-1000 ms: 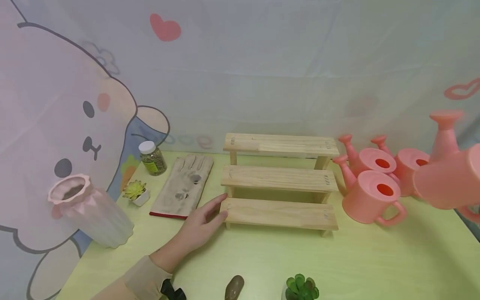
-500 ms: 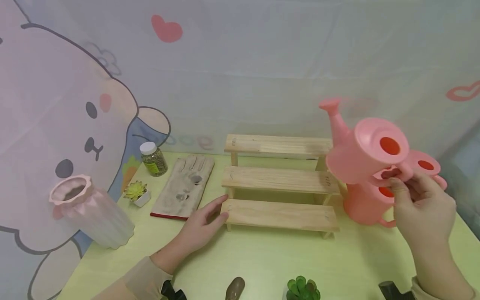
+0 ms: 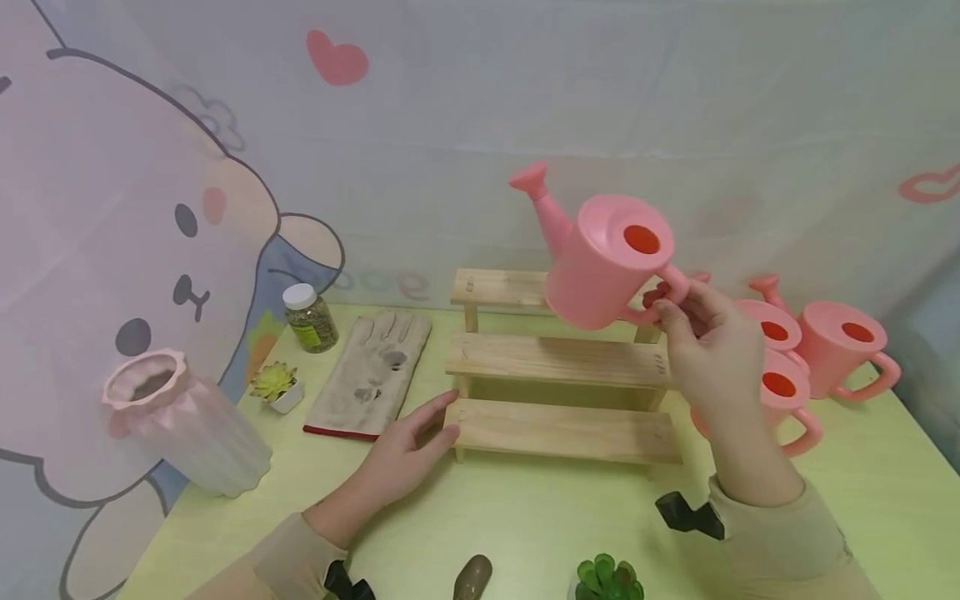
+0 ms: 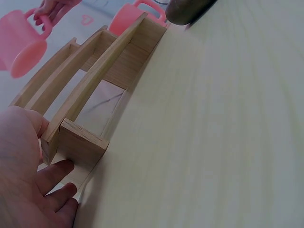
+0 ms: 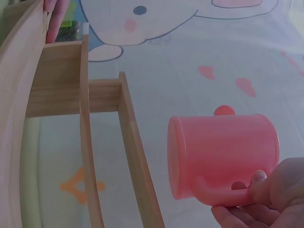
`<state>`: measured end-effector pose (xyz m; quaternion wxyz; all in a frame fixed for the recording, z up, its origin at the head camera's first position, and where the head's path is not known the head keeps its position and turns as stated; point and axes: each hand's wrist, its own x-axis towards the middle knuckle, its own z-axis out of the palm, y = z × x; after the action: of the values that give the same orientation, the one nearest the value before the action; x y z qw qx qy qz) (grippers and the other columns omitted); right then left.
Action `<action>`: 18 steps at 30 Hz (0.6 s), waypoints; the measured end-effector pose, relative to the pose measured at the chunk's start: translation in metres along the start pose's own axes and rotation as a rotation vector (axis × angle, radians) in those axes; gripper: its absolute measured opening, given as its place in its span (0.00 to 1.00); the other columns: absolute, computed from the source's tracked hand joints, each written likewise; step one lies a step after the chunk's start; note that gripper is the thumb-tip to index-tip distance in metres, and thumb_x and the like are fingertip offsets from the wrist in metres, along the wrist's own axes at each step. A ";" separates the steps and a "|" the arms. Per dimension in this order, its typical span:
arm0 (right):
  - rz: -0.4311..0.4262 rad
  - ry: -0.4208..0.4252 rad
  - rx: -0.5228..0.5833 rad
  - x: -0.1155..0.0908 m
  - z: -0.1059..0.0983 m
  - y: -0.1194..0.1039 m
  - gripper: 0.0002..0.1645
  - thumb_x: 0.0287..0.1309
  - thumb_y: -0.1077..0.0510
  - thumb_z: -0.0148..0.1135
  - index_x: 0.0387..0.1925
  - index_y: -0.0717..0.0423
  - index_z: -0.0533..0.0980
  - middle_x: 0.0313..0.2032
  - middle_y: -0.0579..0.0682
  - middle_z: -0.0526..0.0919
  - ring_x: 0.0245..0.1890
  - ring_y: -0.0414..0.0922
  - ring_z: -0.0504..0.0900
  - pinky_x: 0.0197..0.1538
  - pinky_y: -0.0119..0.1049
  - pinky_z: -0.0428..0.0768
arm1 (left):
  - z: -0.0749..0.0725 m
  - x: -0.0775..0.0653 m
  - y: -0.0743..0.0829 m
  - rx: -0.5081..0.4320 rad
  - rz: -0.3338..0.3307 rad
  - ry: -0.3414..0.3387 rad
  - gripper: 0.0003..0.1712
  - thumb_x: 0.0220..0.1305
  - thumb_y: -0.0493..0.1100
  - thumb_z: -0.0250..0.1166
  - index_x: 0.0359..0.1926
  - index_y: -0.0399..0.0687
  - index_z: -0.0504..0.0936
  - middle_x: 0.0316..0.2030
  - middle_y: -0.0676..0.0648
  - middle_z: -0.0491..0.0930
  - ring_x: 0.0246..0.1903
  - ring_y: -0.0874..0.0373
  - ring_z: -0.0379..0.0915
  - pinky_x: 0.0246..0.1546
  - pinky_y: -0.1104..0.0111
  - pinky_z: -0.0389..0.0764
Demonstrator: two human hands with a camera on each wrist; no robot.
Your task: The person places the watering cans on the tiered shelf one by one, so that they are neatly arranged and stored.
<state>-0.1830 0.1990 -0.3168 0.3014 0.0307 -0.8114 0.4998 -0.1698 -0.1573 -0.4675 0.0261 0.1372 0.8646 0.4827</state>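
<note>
Vase [image 3: 202,433], pink and ruffle-rimmed, is seen at far left, then a small yellow-green succulent [image 3: 276,383], a white-lidded jar [image 3: 309,321] and a stained work glove [image 3: 371,367], all on the pale table [image 3: 540,517]. A wooden stand [image 3: 555,358] with 3 steps is touched at the left end of its lowest step by the left hand [image 3: 405,454], whose fingers are loosely extended rather than clenched. Near the bottom edge of the head view, a brown rounded object [image 3: 472,577] is only partly shown. Over the stand's upper part, a pink watering can [image 3: 600,267] is held in the air, apart from the wood. Its long axis is laid sideways: the spout [image 3: 551,221] is pointed up and left, the handle [image 3: 675,286] right. That handle is pinched by the right hand [image 3: 723,358], so the can's body is found to the left of the grip; the right hand is the nearer of the 2. Farther right, 3 more pink watering cans [image 3: 836,346] are grouped on the table.
</note>
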 end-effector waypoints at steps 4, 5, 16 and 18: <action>-0.069 -0.060 -0.007 0.012 0.019 -0.005 0.16 0.67 0.54 0.67 0.53 0.54 0.85 0.42 0.54 0.90 0.36 0.24 0.86 0.42 0.16 0.81 | 0.001 0.000 -0.001 0.009 0.005 0.003 0.30 0.72 0.64 0.60 0.72 0.77 0.68 0.70 0.54 0.73 0.69 0.57 0.72 0.72 0.53 0.69; -0.077 -0.078 -0.002 0.015 0.024 -0.006 0.16 0.67 0.54 0.66 0.54 0.54 0.84 0.42 0.55 0.90 0.36 0.25 0.86 0.42 0.17 0.81 | 0.001 0.000 -0.001 0.008 0.005 0.003 0.30 0.72 0.64 0.60 0.72 0.77 0.68 0.70 0.55 0.73 0.69 0.56 0.72 0.72 0.52 0.70; -0.003 -0.244 -0.016 0.040 0.061 -0.013 0.20 0.70 0.49 0.64 0.57 0.53 0.82 0.47 0.53 0.90 0.46 0.46 0.90 0.47 0.25 0.85 | 0.001 0.000 0.000 -0.010 0.008 -0.003 0.30 0.72 0.64 0.60 0.72 0.77 0.68 0.71 0.54 0.73 0.69 0.56 0.72 0.72 0.51 0.69; 0.012 -0.246 -0.039 0.042 0.066 -0.015 0.20 0.70 0.49 0.64 0.58 0.52 0.82 0.47 0.52 0.90 0.47 0.45 0.90 0.49 0.29 0.86 | 0.001 0.000 0.000 -0.013 0.001 -0.002 0.30 0.72 0.64 0.61 0.72 0.78 0.68 0.70 0.55 0.73 0.69 0.56 0.72 0.72 0.52 0.69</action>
<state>-0.2424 0.1477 -0.3041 0.1973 0.0809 -0.8521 0.4780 -0.1693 -0.1566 -0.4675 0.0276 0.1381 0.8613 0.4881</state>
